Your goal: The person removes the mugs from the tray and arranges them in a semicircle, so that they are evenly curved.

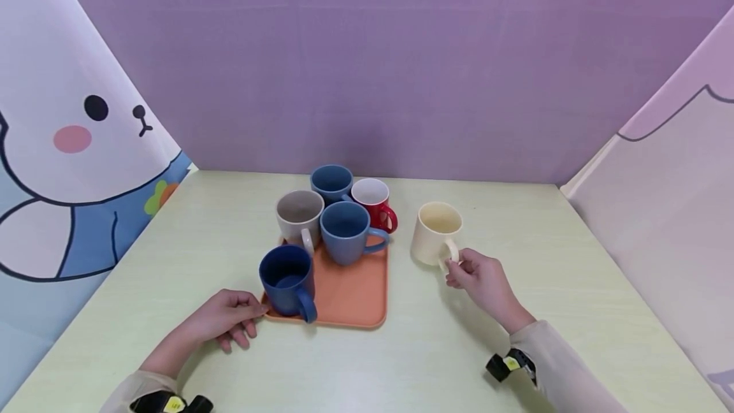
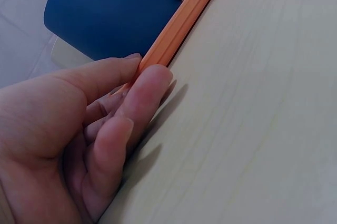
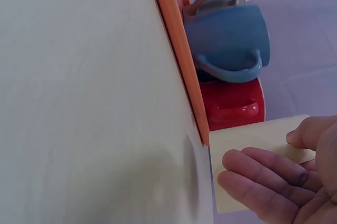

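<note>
Near the front left corner of an orange tray (image 1: 355,298), my left hand (image 1: 229,317) pinches the rim between thumb and fingers. A dark blue mug (image 1: 276,292) stands on the tray right beside these fingertips, its handle toward me. To the right of the tray, my right hand (image 1: 478,279) holds a cream mug (image 1: 427,241) by its handle with thumb and fingers. The cream mug is upright; in the right wrist view its wall (image 3: 253,142) shows behind the fingers.
Toward the tray's back are a grey mug (image 1: 294,228), a light blue mug (image 1: 344,244), another blue mug (image 1: 323,191) and a red mug (image 1: 375,214) with a white inside. A purple backdrop (image 1: 367,81) rises behind the pale table (image 1: 189,228), with printed panels at both sides.
</note>
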`<move>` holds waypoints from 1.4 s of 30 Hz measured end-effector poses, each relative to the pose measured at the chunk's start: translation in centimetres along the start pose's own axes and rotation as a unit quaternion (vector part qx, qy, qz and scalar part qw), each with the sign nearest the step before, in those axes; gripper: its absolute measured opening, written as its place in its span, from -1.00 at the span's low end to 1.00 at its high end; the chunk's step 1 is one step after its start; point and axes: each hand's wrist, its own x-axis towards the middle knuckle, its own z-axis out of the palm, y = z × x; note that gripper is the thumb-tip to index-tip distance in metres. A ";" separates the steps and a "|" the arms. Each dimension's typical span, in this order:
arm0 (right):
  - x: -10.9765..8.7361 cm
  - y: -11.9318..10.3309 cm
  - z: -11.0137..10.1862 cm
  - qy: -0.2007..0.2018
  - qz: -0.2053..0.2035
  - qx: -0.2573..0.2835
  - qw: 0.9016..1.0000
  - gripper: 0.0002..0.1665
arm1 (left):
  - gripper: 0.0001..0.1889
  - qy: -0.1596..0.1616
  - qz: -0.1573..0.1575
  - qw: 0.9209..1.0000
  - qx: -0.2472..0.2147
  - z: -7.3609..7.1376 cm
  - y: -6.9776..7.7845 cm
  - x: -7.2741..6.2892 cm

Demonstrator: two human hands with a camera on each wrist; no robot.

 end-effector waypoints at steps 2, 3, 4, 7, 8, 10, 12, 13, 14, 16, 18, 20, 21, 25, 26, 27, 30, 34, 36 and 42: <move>0.4 0.2 0.1 0.001 0.002 -0.002 1.000 -0.87 | -0.68 0.001 -0.001 1.000 0.000 0.0 0.0 0.0; 0.6 0.3 0.1 0.002 0.004 -0.002 1.000 -0.87 | -0.68 0.002 -0.001 1.000 0.000 0.0 0.0 0.0; 0.8 0.4 0.2 0.003 0.005 -0.003 1.000 -0.86 | -0.68 0.002 -0.001 1.000 0.000 0.0 0.0 0.0; 1.4 0.6 0.4 0.009 0.010 -0.004 1.000 -0.86 | -0.69 0.004 0.000 1.000 -0.001 0.1 0.1 0.0; 1.6 0.7 0.5 0.012 0.011 -0.005 1.000 -0.88 | -0.69 0.004 0.000 1.000 -0.001 0.1 0.1 0.0; 2.0 0.9 0.6 0.016 0.015 -0.006 1.000 -0.88 | -0.69 0.004 0.000 1.000 -0.002 0.1 0.1 0.0; 2.3 1.1 0.7 0.018 0.019 -0.003 1.000 -0.87 | -0.69 0.005 0.000 1.000 -0.001 0.1 0.0 0.0; 2.5 1.2 0.8 0.019 0.022 -0.002 1.000 -0.87 | -0.69 0.006 -0.001 1.000 0.000 0.1 0.0 0.1; 2.6 1.3 0.9 0.020 0.025 -0.002 0.999 -0.87 | -0.69 0.007 -0.001 1.000 0.001 0.1 -0.1 0.1; 2.9 1.4 1.0 0.021 0.028 0.000 0.999 -0.87 | -0.69 0.008 0.000 1.000 0.003 0.1 -0.2 0.1; 3.2 1.5 1.2 0.022 0.028 0.001 0.999 -0.89 | -0.69 0.010 0.000 1.000 0.004 0.0 -0.2 0.2; 3.4 1.6 1.4 0.022 0.024 0.003 0.999 -0.89 | -0.69 0.011 0.000 1.000 0.005 0.0 -0.2 0.2; 3.5 1.6 1.5 0.023 0.023 0.003 0.999 -0.89 | -0.69 0.011 0.000 1.000 0.006 0.0 -0.3 0.2; 3.7 1.7 1.8 0.026 0.024 0.000 0.999 -0.89 | -0.70 0.011 -0.002 1.000 0.006 0.1 -0.3 0.1; 3.6 1.8 1.9 0.026 0.024 -0.003 0.999 -0.89 | -0.70 0.011 -0.003 1.000 0.007 0.1 -0.2 0.1; 3.6 1.7 1.9 0.026 0.027 -0.004 0.999 -0.90 | -0.70 0.011 -0.003 1.000 0.007 0.1 -0.2 0.1; 3.3 1.7 2.0 0.027 0.037 -0.008 0.999 -0.91 | -0.70 0.011 -0.001 1.000 0.009 0.2 -0.2 0.2; 2.7 1.6 2.1 0.021 0.043 -0.012 0.999 -0.92 | -0.70 0.012 0.001 1.000 0.012 0.2 -0.1 0.1; 2.4 1.6 2.1 0.017 0.042 -0.016 0.999 -0.92 | -0.69 0.011 0.001 1.000 0.010 0.2 0.0 0.1; 1.9 1.5 2.2 0.006 0.045 -0.006 0.999 -0.92 | -0.69 0.008 0.004 1.000 0.000 0.2 0.0 0.0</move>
